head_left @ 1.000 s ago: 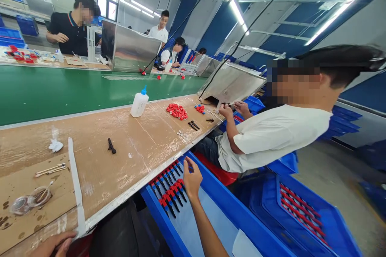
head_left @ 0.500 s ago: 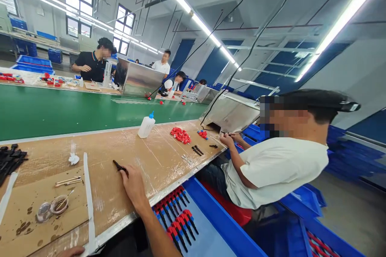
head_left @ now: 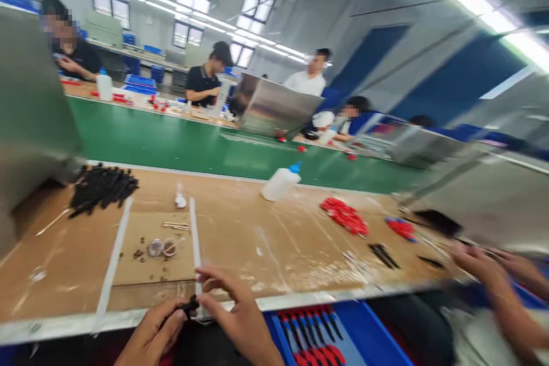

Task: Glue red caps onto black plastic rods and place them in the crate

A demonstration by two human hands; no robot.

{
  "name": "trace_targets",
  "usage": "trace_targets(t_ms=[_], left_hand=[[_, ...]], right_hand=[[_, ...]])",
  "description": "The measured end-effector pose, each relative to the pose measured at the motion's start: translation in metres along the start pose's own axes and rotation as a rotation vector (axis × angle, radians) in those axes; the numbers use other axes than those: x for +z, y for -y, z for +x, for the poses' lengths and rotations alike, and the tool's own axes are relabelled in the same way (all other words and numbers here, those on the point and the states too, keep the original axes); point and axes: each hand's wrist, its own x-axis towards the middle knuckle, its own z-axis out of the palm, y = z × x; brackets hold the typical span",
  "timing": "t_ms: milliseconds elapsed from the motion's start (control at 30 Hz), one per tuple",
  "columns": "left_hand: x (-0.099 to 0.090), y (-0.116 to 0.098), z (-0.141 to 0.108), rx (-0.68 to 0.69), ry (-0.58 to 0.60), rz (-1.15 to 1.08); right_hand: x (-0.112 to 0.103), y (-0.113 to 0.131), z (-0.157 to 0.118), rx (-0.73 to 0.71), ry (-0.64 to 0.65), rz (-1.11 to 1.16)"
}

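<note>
My left hand (head_left: 155,329) is closed on a small black plastic part (head_left: 189,307) just off the table's front edge. Close beside the part, my right hand (head_left: 240,311) has its thumb and fingers apart, the thumb near the part's end; whether they touch is blurred. Behind the hands, a cardboard sheet (head_left: 128,271) bears two small round dishes, one a clear dish (head_left: 155,248) and the other a dish with brown contents (head_left: 169,247). Cotton swabs (head_left: 175,226) lie above them. A heap of black parts (head_left: 103,187) is at the back left.
A white bottle with a blue tip (head_left: 281,183) stands mid-table, with red parts (head_left: 344,216) to its right. A blue tray (head_left: 364,334) holds red-and-black assemblies (head_left: 311,323) below the edge. At right are a co-worker's hands (head_left: 480,263); metal panels (head_left: 38,97) flank the table.
My view has swung left. My right hand has come back from the tabletop toward my left hand, and the black part it held is now in my left hand.
</note>
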Motion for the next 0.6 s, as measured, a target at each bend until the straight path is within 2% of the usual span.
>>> trace_targets(t_ms=[100,233,433,600], left_hand=[[-0.006,-0.008,-0.001,-0.08,0.067,-0.355],[-0.009,-0.015,-0.002,-0.086,0.052,-0.57],[-0.008,-0.013,0.009,-0.122,-0.015,-0.955],[-0.009,-0.008,0.015,-0.169,-0.025,-1.061]], right_hand=[[0.016,-0.022,0.028,0.119,-0.132,0.051],[0.037,-0.034,0.061,0.183,-0.101,0.029],[0.055,-0.024,0.074,-0.006,-0.02,-0.044],[0.057,-0.017,0.071,-0.198,-0.046,-0.133]])
